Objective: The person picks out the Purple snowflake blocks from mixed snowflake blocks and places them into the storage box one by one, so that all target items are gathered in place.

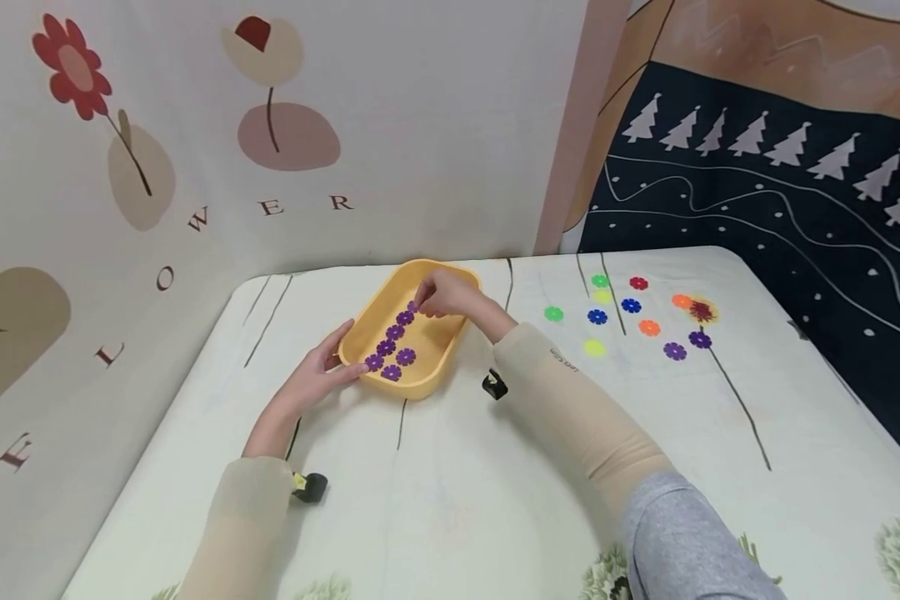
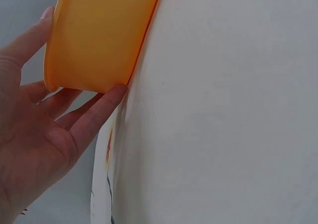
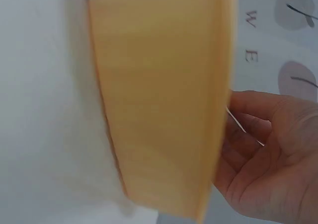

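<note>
A yellow plastic tray (image 1: 441,367) stands on the table with several purple flower-shaped discs (image 1: 395,332) in a slanting row inside it. Two more purple discs lie beside that row. My left hand (image 1: 311,379) holds the tray at its near left corner, thumb over the rim and fingers against the outer wall (image 2: 94,40). Reaching over the far right rim, my right hand (image 1: 450,296) pinches a purple disc (image 1: 412,307) at the upper end of the row. In the right wrist view, the tray wall (image 3: 159,105) hides those fingertips.
Loose discs lie on the table to the right: green (image 1: 553,314), yellow (image 1: 594,347), blue (image 1: 597,317), red (image 1: 638,283), orange (image 1: 648,328) and purple (image 1: 675,351). A printed curtain (image 1: 435,167) hangs behind the table. Small black wrist cameras (image 1: 495,383) sit at both forearms.
</note>
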Action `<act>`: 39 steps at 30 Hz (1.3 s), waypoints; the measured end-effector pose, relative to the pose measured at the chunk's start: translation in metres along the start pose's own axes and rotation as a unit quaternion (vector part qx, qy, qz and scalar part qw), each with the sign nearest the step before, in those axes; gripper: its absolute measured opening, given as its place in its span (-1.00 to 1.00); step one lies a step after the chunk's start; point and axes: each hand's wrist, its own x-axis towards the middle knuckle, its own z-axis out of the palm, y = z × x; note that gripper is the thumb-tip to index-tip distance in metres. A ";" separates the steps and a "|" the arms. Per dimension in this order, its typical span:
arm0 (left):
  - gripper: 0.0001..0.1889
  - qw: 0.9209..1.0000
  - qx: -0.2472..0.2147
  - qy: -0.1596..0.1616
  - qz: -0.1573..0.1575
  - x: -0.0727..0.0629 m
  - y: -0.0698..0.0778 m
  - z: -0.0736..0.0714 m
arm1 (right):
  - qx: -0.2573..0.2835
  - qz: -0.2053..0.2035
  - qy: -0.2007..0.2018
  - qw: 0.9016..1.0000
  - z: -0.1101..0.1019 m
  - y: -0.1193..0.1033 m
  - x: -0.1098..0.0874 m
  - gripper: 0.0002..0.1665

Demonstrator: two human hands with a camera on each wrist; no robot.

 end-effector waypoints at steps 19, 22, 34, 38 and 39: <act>-0.07 1.000 0.009 0.001 -0.007 0.000 0.000 0.001 | 0.071 0.044 0.110 0.990 -0.109 0.027 -0.033 -0.77; -0.07 1.000 0.013 0.003 -0.009 0.001 0.000 0.001 | 0.068 0.048 0.126 0.989 -0.126 0.038 -0.044 -0.77; -0.06 1.000 0.007 0.000 -0.012 0.000 0.001 0.001 | 0.071 0.101 0.190 0.974 -0.181 0.096 -0.101 -0.62; -0.06 1.000 0.011 0.002 -0.018 0.000 0.001 0.001 | 0.065 0.119 0.214 0.967 -0.194 0.121 -0.122 -0.57; -0.06 1.000 0.011 0.003 -0.020 0.000 0.001 0.001 | 0.063 0.125 0.222 0.965 -0.196 0.127 -0.127 -0.57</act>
